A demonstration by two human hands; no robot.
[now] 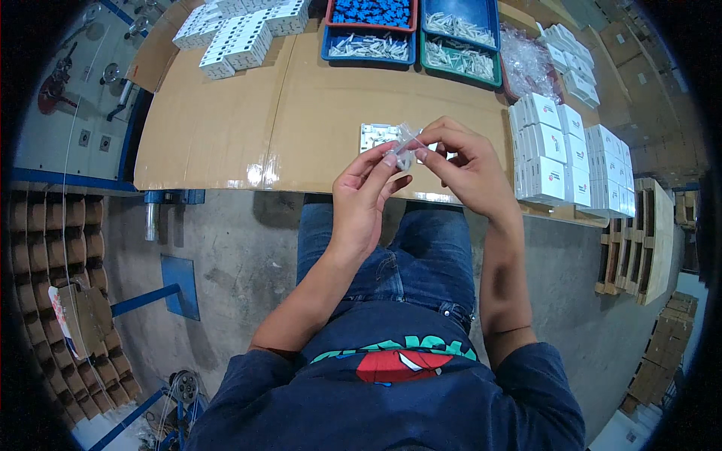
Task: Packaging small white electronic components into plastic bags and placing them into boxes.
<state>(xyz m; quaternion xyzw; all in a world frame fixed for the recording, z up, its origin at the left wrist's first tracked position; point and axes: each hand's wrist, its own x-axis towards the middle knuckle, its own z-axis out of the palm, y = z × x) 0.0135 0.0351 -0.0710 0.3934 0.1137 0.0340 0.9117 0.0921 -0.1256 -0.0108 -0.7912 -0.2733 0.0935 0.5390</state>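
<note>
A small clear plastic bag [404, 143] is pinched between my two hands just above the near edge of the table. My left hand [362, 197] grips its left side between thumb and forefinger. At its upper right, my right hand [472, 164] pinches the bag with thumb and fingertips. Something small and whitish shows at the lower part of the bag, too small to make out. Behind my fingers a white rectangular plastic piece [374, 135] lies on the cardboard-covered table [218, 139], partly hidden by both hands.
Stacked white boxes [545, 154] stand at the right edge. Along the back are a tray of blue parts [374, 13], a blue tray of pale slender pieces [368, 46], a green-rimmed tray [460, 63], and clear plastic bags [526, 64]. White blocks [244, 46] are piled at the far left.
</note>
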